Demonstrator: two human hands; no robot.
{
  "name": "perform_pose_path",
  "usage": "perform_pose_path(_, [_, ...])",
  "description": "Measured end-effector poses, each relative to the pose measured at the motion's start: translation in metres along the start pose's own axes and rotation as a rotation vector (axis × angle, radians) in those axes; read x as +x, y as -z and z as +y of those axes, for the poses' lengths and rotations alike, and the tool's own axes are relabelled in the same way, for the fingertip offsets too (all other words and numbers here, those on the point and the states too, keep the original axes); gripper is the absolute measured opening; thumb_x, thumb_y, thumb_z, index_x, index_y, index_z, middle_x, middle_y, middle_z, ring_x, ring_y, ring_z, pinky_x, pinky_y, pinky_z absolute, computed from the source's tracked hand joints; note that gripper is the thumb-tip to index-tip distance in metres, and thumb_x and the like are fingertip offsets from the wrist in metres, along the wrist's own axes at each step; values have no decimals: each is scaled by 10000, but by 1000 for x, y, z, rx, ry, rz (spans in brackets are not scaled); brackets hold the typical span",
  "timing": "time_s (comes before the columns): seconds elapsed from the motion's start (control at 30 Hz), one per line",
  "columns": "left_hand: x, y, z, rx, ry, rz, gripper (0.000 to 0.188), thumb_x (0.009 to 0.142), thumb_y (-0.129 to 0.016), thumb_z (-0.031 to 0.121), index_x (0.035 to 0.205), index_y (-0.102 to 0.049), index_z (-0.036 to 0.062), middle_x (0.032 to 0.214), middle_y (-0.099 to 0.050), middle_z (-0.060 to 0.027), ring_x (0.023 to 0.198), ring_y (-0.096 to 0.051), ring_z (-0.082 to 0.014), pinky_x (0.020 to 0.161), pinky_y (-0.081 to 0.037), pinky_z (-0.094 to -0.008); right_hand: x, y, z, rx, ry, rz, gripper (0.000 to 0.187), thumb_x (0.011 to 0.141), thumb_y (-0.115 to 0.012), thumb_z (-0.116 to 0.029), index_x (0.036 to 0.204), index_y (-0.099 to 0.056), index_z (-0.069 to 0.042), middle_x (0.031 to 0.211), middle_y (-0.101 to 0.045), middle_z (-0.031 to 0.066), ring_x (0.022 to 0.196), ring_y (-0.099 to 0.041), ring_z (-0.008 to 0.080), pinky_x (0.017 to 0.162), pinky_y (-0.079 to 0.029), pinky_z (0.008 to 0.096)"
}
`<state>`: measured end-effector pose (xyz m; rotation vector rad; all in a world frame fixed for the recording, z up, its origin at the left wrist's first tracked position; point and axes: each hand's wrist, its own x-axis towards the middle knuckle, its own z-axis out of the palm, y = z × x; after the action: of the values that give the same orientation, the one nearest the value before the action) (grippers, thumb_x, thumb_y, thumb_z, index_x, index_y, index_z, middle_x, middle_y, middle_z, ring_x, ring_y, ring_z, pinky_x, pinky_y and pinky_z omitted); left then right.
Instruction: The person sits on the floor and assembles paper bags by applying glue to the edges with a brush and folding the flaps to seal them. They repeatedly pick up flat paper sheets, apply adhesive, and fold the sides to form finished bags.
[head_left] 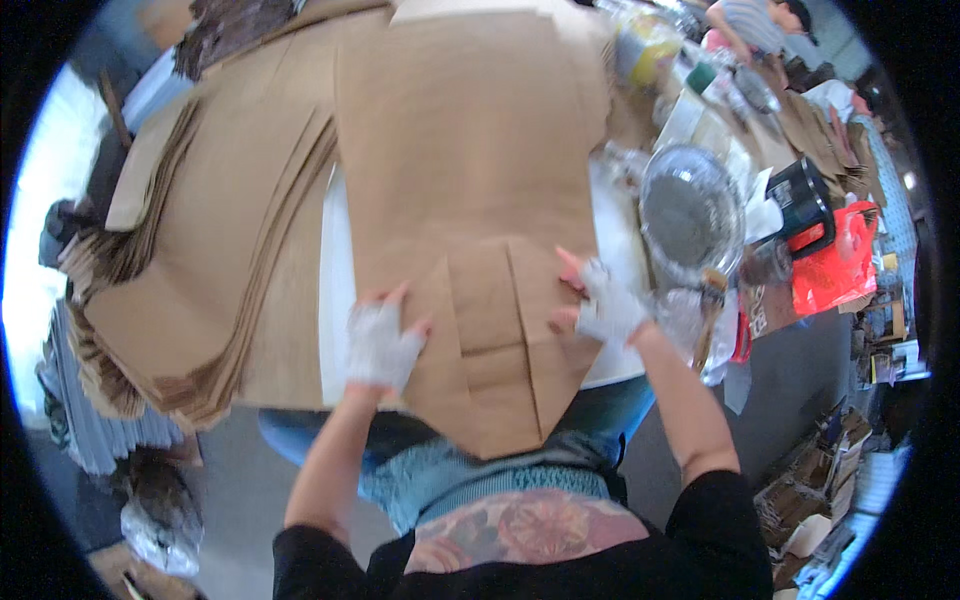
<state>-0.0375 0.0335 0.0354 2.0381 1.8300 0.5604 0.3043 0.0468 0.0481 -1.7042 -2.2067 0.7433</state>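
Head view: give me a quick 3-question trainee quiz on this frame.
1. True or false: both hands rest on the flat brown paper sheet.
2. What lies to the left of that sheet? A) a stack of brown paper sheets B) a metal toolbox C) a laptop
3. What covers the left hand and right hand?

Key:
1. True; both press its near part.
2. A; the stack of brown paper sheets.
3. Pale fingerless gloves; the fingertips show bare.

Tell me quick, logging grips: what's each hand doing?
Left hand: open, pressed flat on the brown paper sheet.
Right hand: open, fingers on the sheet's edge.
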Motion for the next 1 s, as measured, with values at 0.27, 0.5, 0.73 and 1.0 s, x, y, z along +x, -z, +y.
perform_pose_path(0.27, [-48, -6, -1, -190, -421, -289, 584, 710, -560, -14, 1286, -479, 38, 1468, -410, -247, 1380, -371, -417, 1192, -243, -479, -36, -26, -18, -243, 461, -99, 712, 750, -647, -69, 1425, -423, -43, 1497, -411, 166, 1401, -379, 324, 1180, -278, 458])
perform_pose_path(0.5, [-47, -25, 32, -65, -417, -406, 895, 761, -713, 345, 1474, -312, -18, 1558, -295, -208, 1446, -279, -371, 1202, -219, -446, -23, -61, -68, -104, 501, -191, 828, 779, -724, -303, 1476, -355, -48, 1537, -336, 193, 1432, -316, 345, 1203, -217, 457])
perform_pose_path(0.73, [-60, 21, -36, -202, -342, -273, 612, 863, -697, 188, 1416, -471, 55, 1436, -486, -198, 1346, -456, -344, 1144, -330, -450, -52, -28, -5, -59, 270, 80, 545, 848, -698, -227, 1338, -534, -50, 1323, -566, 174, 1237, -544, 323, 1107, -389, 432])
perform_pose_path(1.0, [-15, -14, 30, -204, -74, 147, 487, 778, -814, 117, 1195, -579, 28, 1087, -636, -97, 992, -619, -174, 845, -509, -297, -6, -22, -81, 149, 472, 499, 148, 852, -670, -81, 725, -594, -81, 677, -555, 88, 601, -571, 257, 550, -456, 375])
